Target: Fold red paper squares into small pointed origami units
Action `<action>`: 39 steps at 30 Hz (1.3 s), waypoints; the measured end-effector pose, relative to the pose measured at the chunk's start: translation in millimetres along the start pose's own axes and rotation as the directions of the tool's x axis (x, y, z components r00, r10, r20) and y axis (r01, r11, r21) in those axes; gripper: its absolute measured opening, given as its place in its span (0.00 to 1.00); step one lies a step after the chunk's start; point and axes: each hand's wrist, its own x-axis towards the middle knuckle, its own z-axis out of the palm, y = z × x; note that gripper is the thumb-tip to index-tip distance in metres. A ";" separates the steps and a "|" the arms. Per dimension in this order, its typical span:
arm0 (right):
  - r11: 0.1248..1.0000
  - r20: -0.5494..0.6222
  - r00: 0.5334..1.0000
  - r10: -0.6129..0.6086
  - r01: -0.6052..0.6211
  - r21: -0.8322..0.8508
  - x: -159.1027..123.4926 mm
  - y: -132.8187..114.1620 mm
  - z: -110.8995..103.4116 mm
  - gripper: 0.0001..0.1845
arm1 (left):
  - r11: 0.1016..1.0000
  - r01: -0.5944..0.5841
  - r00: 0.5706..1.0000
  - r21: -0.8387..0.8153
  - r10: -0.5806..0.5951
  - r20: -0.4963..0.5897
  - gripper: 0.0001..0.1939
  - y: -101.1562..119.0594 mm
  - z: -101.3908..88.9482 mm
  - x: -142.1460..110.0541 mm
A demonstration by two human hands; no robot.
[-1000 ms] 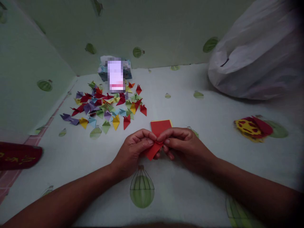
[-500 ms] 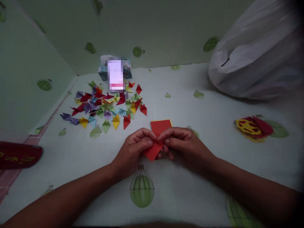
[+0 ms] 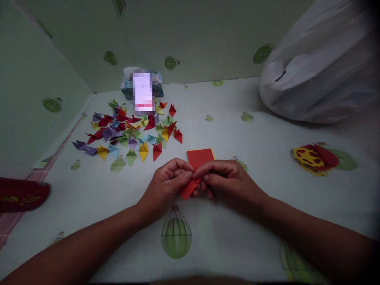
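- The table cover (image 3: 255, 237), pale with green hot-air balloon prints, spans the whole view; the same printed sheet runs up the walls behind and at the left.
- A big white plastic bag (image 3: 320, 67) slumps at the far right corner, resting on the cover, well apart from both hands.
- A heap of small folded paper pieces (image 3: 130, 132) in red, purple, yellow, green and pale blue is scattered at the far left, spreading from a patterned box (image 3: 126, 85) by the back wall.
- A dark red item with gold marks (image 3: 20, 194) lies at the left edge, partly cut off by the frame.
- A red and yellow cut-paper piece (image 3: 314, 156) lies flat at the right, apart from everything else.
- The left hand (image 3: 164, 188) is curled, thumb and fingertips pinched shut on the red paper.
- The right hand (image 3: 228, 180) mirrors it, fingertips meeting the left hand's and pinching the same sheet from the other side.
- A small stack of square paper (image 3: 200, 156), red on top with a yellow edge showing beneath, lies flat just beyond the hands.
- The red paper (image 3: 187, 190) is held between both hands, near the middle of the table just above the cover, partly folded, its lower corner poking out beneath the left thumb.
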 end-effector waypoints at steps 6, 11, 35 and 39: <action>0.997 -0.039 0.999 -0.019 0.022 0.071 -0.2 -0.1 -2.6 0.06 | 0.998 -0.039 0.998 0.056 0.041 -0.047 0.09 3.0 0.2 -0.9; 0.995 -0.026 0.996 0.083 -0.085 -0.049 -0.3 -3.4 -0.4 0.17 | 0.985 -0.073 0.997 0.157 0.077 -0.022 0.08 5.9 1.3 -2.0; 0.944 -0.035 0.998 0.052 -0.061 -0.325 -2.0 -10.4 3.2 0.20 | 0.965 0.077 0.997 0.250 -0.067 -0.050 0.14 9.6 4.0 -0.3; 0.943 -0.030 0.997 0.072 -0.078 -0.322 -1.6 -8.3 4.2 0.20 | 0.947 0.041 0.998 0.319 -0.025 -0.056 0.16 12.4 5.9 -2.7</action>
